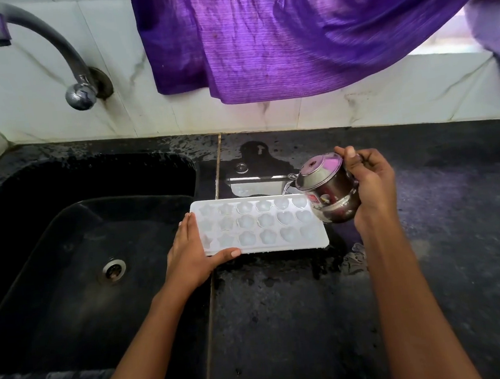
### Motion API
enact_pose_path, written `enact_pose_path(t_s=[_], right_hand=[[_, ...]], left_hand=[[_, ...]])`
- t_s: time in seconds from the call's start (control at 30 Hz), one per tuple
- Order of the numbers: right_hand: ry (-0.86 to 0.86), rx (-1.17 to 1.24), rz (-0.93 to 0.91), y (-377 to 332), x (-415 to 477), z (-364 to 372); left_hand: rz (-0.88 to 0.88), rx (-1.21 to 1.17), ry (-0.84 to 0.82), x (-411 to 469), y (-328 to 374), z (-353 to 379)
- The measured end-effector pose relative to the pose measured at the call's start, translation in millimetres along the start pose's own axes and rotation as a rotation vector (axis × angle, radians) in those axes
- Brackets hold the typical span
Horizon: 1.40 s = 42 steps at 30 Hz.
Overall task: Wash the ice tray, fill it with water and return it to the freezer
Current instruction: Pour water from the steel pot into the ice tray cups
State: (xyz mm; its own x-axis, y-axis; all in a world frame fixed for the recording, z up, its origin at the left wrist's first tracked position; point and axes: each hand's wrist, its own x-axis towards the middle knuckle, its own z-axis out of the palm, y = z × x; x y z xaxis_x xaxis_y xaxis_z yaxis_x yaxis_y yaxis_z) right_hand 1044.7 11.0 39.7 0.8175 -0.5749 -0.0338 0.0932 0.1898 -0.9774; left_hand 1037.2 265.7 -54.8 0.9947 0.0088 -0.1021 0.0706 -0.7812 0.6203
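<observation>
tray (pixel 278 246) 1 | pot (pixel 330 193) 1 | hands (pixel 188 255) (pixel 371 178) 2 | cavities (pixel 247 221) seemingly 18

No legible text anywhere. Only candidate is a small red sticker (pixel 314 199) on the steel pot (pixel 332 192), at its 8 o'clock - print too blurred to read.

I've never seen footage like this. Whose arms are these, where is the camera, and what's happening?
No machine here: these are a person's bare arms, filmed by one camera worn on the head, looking down. A white ice tray lies on the wet black counter beside the sink. The left hand steadies its left end with flat fingers. The right hand grips a small steel pot, tilted over the tray's right end, pouring water. A tap and purple cloth are behind.
</observation>
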Motion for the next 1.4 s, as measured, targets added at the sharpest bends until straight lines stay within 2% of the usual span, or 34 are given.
enact_pose_path(t_s=[0.27, 0.6, 1.07, 1.4], right_hand=[[-0.017, 0.054, 0.016, 3, 0, -2], [-0.022, 0.251, 0.066, 11, 1, 1], [-0.1, 0.184, 0.031, 7, -4, 18], [-0.089, 0.069, 0.004, 3, -10, 24]], left_hand=[[-0.003, 0.002, -0.006, 1, -1, -1], [-0.007, 0.025, -0.012, -1, 0, -1], [-0.008, 0.02, 0.014, -2, 1, 0], [0.007, 0.045, 0.023, -2, -1, 1]])
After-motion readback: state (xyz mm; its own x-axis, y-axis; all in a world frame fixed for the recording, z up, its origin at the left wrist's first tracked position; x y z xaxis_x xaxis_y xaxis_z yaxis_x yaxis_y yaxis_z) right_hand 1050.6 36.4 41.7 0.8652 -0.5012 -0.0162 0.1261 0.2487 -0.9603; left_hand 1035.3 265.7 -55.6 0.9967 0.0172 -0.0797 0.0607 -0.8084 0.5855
